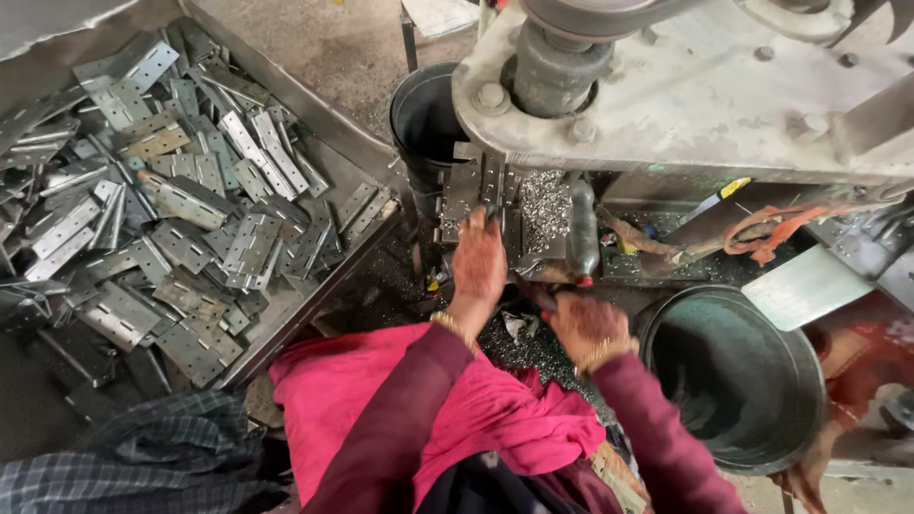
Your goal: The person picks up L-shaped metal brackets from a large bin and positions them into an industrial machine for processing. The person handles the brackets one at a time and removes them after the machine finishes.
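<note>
Workshop floor of grey concrete, littered with metal swarf, seen from directly above a seated worker in a pink garment and maroon sleeves. Hands are apart. The left hand reaches forward to twelve o'clock, fingers resting on a flat perforated metal plate lying on the bed of the press machine; whether the fingers pinch the plate or merely press on it cannot be determined. The right hand sits at about two o'clock from the worker's lap, closed around a dark handle with a red end; the rest of that tool is obscured. Both wrists carry gold bangles.

A heap of bright metal shavings lies on the machine bed just beside the plate, at one o'clock from the left hand. A dark bottle stands next to the shavings, just beyond the right hand. A black bucket stands at eleven o'clock from the left hand, against the machine's corner. A large dark round tub sits at three o'clock from the right hand. An orange cord hangs under the machine frame at two o'clock.

At nine to ten o'clock, well apart from both hands, a shallow metal tray holds a large loose pile of grey hinge plates. A dark checked cloth lies at seven o'clock.
</note>
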